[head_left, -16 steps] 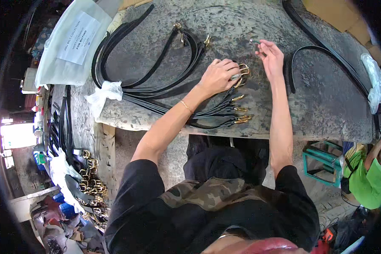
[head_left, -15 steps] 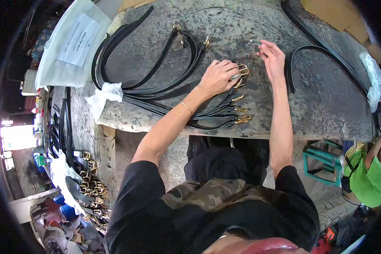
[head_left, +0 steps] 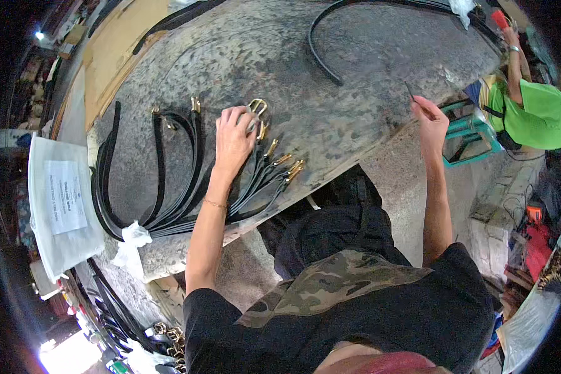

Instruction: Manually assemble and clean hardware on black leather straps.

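My left hand [head_left: 234, 140] is closed over the buckle end of a black belt on the worktable, with a small pale piece showing at its fingertips. The belt's gold buckle [head_left: 257, 107] sticks out just past my fingers. Beside it, several more black belts [head_left: 234, 206] fan out with gold buckle ends [head_left: 287, 167]. Out to the right, near the table's front edge, my right hand [head_left: 431, 128] pinches a small thin dark strip [head_left: 409, 92]. What exactly this strip is cannot be made out.
White plastic wrap [head_left: 132, 243] gathers the belts at the left, by a pale bag with a paper label [head_left: 65, 196]. Another dark strap [head_left: 324, 65] curves across the far table. A green metal-framed stool [head_left: 470, 140] and a person in bright green [head_left: 536, 115] are at right.
The view has turned toward the right. My right hand has moved right, away from my left hand, with the small strip still pinched. My left hand stays at the buckle.
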`<state>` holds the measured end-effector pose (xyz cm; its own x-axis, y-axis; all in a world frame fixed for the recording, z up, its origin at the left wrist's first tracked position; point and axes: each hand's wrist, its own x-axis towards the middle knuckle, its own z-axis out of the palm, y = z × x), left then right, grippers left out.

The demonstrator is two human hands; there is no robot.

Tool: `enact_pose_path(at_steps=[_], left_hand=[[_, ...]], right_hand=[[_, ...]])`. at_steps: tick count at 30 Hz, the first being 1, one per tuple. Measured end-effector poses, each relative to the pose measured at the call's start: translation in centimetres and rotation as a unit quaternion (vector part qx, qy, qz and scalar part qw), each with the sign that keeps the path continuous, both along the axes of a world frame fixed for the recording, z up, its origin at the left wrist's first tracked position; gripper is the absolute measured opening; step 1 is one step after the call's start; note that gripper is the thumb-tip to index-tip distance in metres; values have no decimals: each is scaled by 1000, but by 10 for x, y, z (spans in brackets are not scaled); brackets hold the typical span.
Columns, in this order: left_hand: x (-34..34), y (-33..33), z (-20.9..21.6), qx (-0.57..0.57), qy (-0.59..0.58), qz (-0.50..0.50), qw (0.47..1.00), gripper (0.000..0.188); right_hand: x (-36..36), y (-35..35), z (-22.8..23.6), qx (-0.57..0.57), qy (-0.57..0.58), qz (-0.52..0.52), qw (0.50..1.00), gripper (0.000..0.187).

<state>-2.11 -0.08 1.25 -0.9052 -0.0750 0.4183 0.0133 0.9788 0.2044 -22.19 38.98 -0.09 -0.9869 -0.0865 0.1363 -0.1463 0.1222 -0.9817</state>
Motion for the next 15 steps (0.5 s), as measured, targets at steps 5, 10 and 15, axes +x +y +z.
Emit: enact_pose_path(at_steps=[5, 10, 15], left_hand=[[-2, 3, 0, 25, 5, -17, 1000, 24], [1, 0, -2, 26, 9, -12, 1000, 25], [1, 1, -4, 27, 3, 0, 1000, 27]], right_hand=[[18, 26, -9, 7, 61, -71, 996, 15], [38, 18, -17, 172, 196, -79, 962, 12], [37, 17, 0, 335, 303, -9, 892, 9]])
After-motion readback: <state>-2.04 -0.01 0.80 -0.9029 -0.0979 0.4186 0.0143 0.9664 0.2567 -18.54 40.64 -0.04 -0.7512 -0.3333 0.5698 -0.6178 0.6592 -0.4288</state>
